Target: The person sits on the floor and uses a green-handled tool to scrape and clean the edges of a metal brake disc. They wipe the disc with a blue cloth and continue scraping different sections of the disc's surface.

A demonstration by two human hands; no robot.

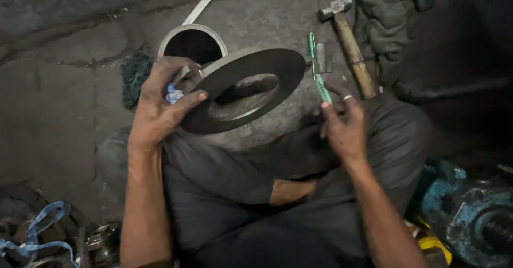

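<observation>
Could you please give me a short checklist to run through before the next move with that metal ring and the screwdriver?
1. Left hand has a firm hold on the dark metal ring: ok, fingers wrap its rim, thumb on its face.
2. Ring kept off the floor: ok, held tilted above the lap.
3. Right hand grips the green-handled screwdriver: ok, pinched at the handle.
4. Screwdriver tip is clear of the ring: ok, it points away, beside the rim.
5. Hammer and spanner within reach: ok, both lie on the floor ahead.
6. Ring's surface undamaged: cannot tell, too dark.
</observation>
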